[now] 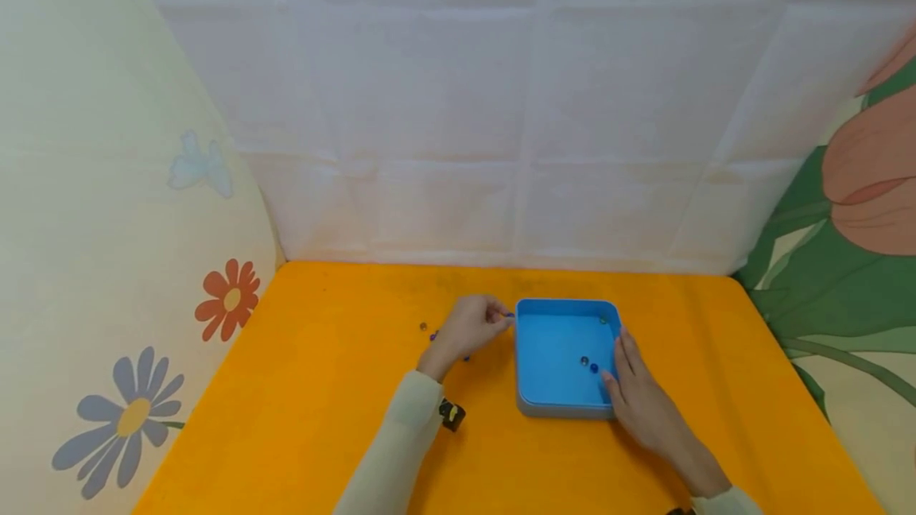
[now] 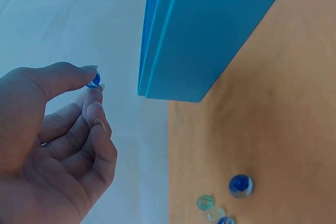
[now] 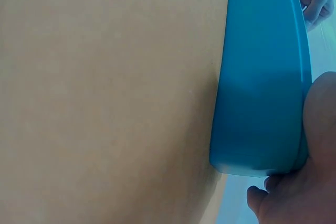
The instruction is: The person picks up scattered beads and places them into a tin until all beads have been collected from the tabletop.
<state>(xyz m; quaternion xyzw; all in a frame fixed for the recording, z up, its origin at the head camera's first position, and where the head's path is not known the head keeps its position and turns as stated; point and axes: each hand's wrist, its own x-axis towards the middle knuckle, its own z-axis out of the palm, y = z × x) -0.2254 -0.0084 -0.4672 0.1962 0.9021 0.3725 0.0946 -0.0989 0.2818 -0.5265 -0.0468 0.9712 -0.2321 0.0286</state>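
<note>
In the head view, a smooth orange counter (image 1: 716, 348) runs back to a creased white cloth (image 1: 429, 102). Just right of the counter's middle, nearer its far edge, stands a shallow, square blue tray (image 1: 551, 348) with rounded corners. On its flat floor lie three glass marbles (image 1: 584, 361), two side by side toward the near right and a greenish one in the far right corner. The left hand (image 1: 465, 328) pinches a small blue marble (image 1: 510, 315) between thumb and fingers, just beside the tray's left wall. The right hand (image 1: 644, 404) holds the right wall, thumb over the rim and fingers nearly straight along the outside. Left of the tray are loose marbles (image 1: 424, 327), partly covered by the left hand; their number is hard to make out. The counter's near edge is cut off.

In the left wrist view, the pinched marble shows clear glass with a blue swirl, held by thumb and index fingertips, mostly covered by them. Below the tray's smooth outer wall lie round marbles, one cut off by the frame.

In the right wrist view, the tray's wall looks glossy; the right hand is cropped, its fingertips mostly hidden. Part of the left hand shows beyond the rim.
</note>
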